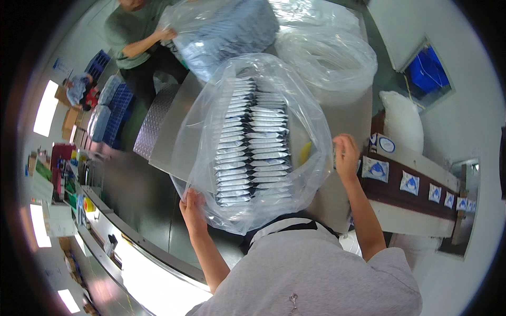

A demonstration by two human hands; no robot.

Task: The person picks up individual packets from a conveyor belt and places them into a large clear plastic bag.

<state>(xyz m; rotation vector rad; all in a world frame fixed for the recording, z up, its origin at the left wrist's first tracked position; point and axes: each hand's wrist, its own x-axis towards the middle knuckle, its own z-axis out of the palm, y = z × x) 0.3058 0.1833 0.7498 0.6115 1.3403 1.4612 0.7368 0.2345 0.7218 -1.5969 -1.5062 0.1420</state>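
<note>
A large clear plastic bag (311,195) lies in front of me on the table, its mouth spread wide. Through it show two long columns of flat silvery-white packets (269,129), stacked on edge in overlapping rows. At the bag's near left edge, my left hand (193,208) is closed on the plastic. My right hand (346,158) is at the right rim, its fingers curled in a pinch on the film. A small yellow thing (305,152) shows through the plastic right of the packets; its kind is unclear.
Across the table (340,205), a co-worker (132,37) grips another filled clear bag (226,39). More clear bags (327,58) lie at the far right. On my right, a dark conveyor belt (390,192) carries white-and-blue packets (375,169). A white sack (400,124) stands beyond it.
</note>
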